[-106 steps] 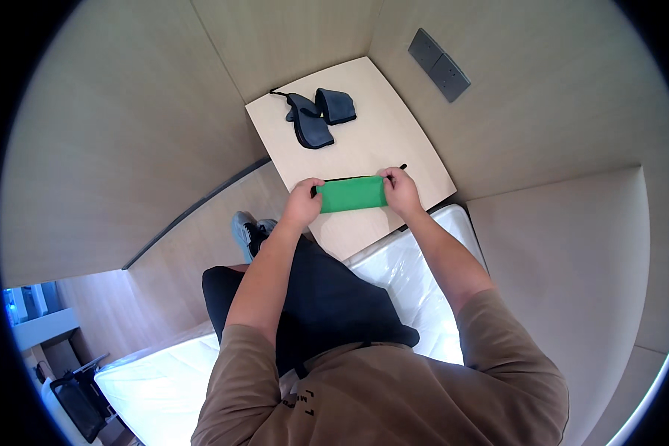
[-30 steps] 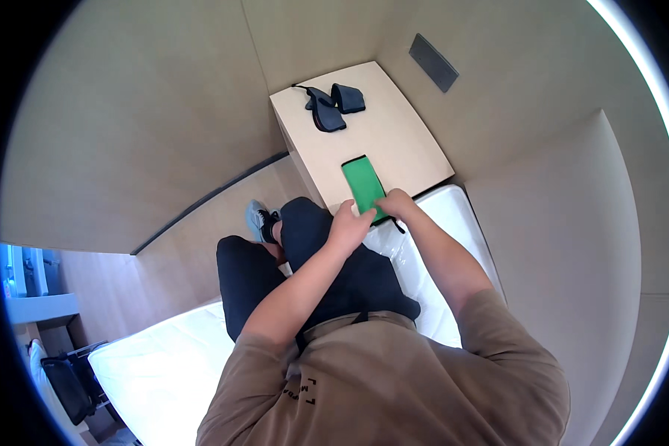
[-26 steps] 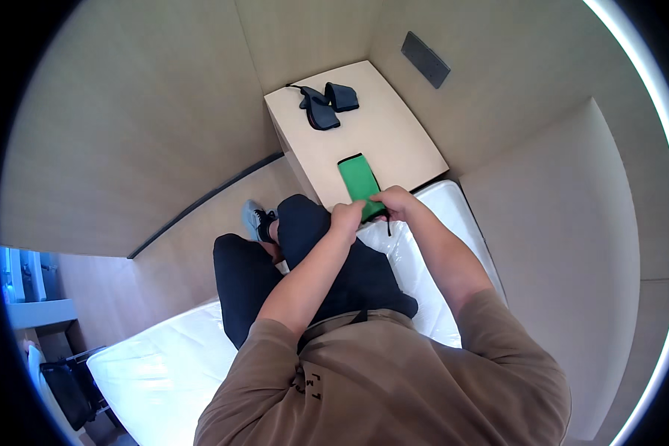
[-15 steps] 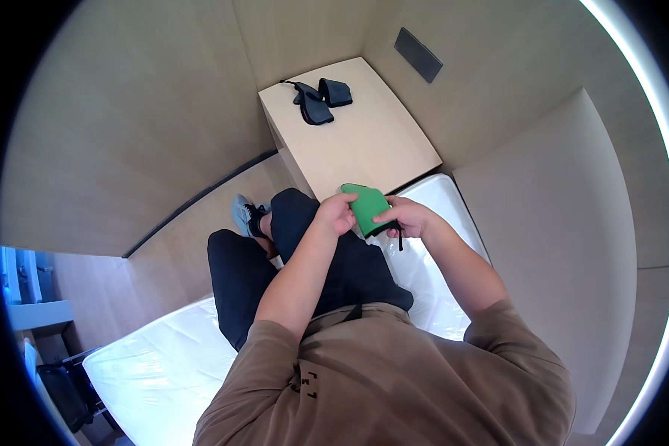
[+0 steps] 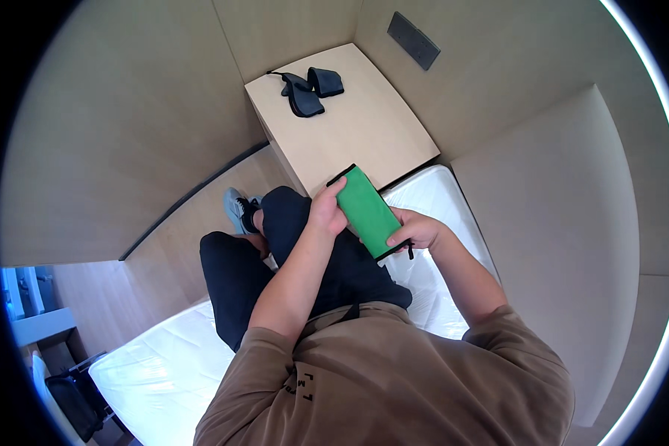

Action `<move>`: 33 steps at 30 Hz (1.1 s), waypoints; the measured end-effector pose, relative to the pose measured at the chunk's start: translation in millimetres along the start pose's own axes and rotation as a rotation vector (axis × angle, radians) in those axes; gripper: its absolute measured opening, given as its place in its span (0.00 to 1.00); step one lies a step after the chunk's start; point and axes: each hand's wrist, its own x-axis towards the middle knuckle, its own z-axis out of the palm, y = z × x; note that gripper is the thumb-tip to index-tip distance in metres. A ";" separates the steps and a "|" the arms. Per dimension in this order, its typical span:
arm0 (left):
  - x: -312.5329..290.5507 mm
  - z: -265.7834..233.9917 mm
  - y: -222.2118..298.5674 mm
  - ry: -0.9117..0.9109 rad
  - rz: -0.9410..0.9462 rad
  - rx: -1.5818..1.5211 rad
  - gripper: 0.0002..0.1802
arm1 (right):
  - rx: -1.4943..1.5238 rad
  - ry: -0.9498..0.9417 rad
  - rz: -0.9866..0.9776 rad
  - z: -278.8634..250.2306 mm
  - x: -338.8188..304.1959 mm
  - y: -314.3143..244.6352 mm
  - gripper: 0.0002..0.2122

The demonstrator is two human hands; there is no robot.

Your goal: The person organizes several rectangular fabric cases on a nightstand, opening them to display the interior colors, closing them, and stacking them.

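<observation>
Over my lap I hold a green folded cloth (image 5: 368, 211), a flat oblong with black edging and a short black loop at its lower right corner. My left hand (image 5: 327, 208) grips its upper left edge, the thumb lying on the green face. At the lower right end, my right hand (image 5: 417, 229) pinches it with the thumb on top and fingers beneath. The fingers under the cloth are partly hidden.
Two dark grey pieces with black edging (image 5: 304, 97) lie on the pale wooden cabinet top (image 5: 364, 126). I sit on a plastic-wrapped mattress (image 5: 171, 372). A padded beige panel (image 5: 557, 245) stands at the right, wooden walls around.
The green cloth has gone from a small, bent shape to a longer flat rectangle. Its top end has risen, and my right hand has shifted slightly right and down.
</observation>
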 end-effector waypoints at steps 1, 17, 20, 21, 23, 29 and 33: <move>5.7 -3.2 -3.1 0.062 -0.035 0.029 0.15 | 0.005 0.003 0.006 0.8 1.7 3.6 0.32; 30.2 70.6 116.0 0.362 0.482 1.011 0.45 | -0.151 0.644 -0.211 -148.9 45.2 -54.8 0.19; -25.7 -26.2 131.4 0.581 0.239 1.428 0.34 | -0.388 1.123 0.020 -186.8 62.1 -29.5 0.13; -55.6 -105.1 136.2 0.636 0.485 1.555 0.30 | -0.375 1.163 -0.054 -176.5 83.6 -36.6 0.12; -101.4 -93.9 143.1 0.731 0.385 1.989 0.29 | -0.505 1.231 -0.062 -211.2 58.0 -23.1 0.13; -183.7 -131.0 146.5 1.269 0.132 2.156 0.39 | -1.727 1.281 -0.484 -125.9 107.1 -76.1 0.10; -159.5 -115.9 158.7 1.214 0.049 2.051 0.38 | -0.925 0.978 -0.196 -127.1 219.4 -103.9 0.16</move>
